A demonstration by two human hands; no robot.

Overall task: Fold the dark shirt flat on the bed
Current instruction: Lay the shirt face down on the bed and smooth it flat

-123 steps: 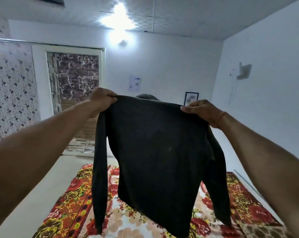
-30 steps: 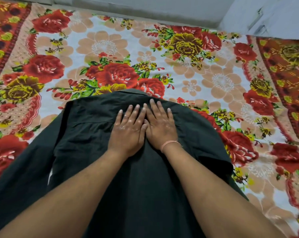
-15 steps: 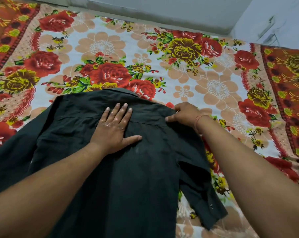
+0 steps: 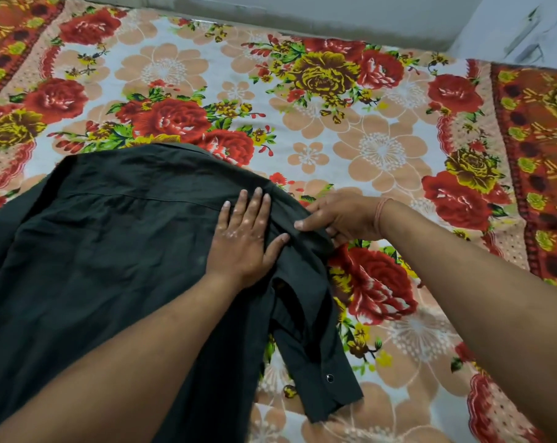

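The dark shirt (image 4: 111, 251) lies back-up on the bed, its collar toward the far side. My left hand (image 4: 243, 238) presses flat on the cloth near the right shoulder, fingers spread. Beside it, my right hand (image 4: 341, 219) pinches the shoulder edge of the shirt between thumb and fingers. The right sleeve (image 4: 315, 362) is doubled back along the shirt's side, its cuff with a snap button pointing toward me. The left sleeve runs off the frame's left edge.
A floral bedsheet (image 4: 366, 139) with red and yellow roses covers the bed. The bed's far edge meets a grey floor strip (image 4: 302, 14) at the top. A white wall corner (image 4: 526, 27) stands at the upper right.
The shirt went from held up in the air to lying on the bed. In the last second my left hand slid right to the shoulder and my right hand took hold of the shoulder edge.
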